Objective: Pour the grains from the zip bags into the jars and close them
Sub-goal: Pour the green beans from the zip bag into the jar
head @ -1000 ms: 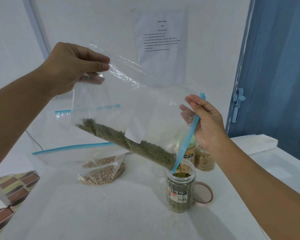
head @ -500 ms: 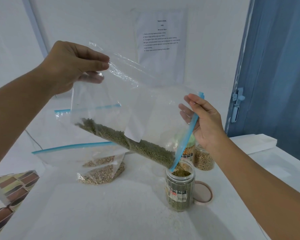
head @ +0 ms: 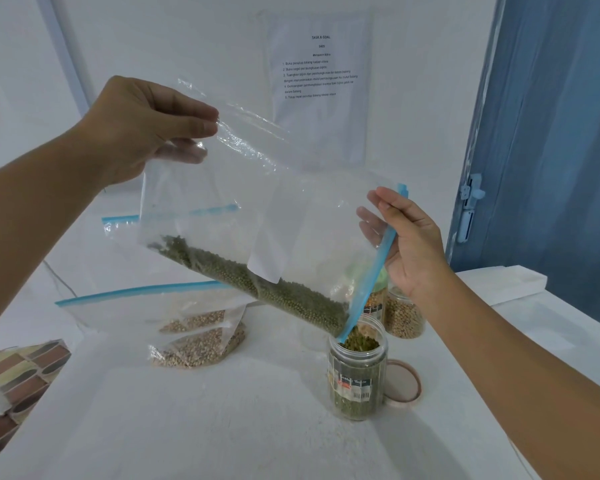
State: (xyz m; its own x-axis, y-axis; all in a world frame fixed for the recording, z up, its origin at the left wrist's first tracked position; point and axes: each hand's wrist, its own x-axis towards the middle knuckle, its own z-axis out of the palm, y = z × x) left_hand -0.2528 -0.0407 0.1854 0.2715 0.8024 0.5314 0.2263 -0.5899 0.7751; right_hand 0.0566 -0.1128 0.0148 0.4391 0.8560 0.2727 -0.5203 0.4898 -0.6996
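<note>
A white desk (head: 222, 427) is filling the lower frame, under a white wall with a printed sheet (head: 321, 84) at upper centre and a blue door (head: 551, 133) at right. The left hand (head: 142, 129), raised at upper left, is pinching the bag's (head: 257, 202) bottom corner. The right hand (head: 409, 244), right of centre, is gripping its blue zip edge. Green grains (head: 257, 282) are sliding toward the open jar (head: 357, 379) at lower centre, its lid (head: 404, 382) lying beside it.
</note>
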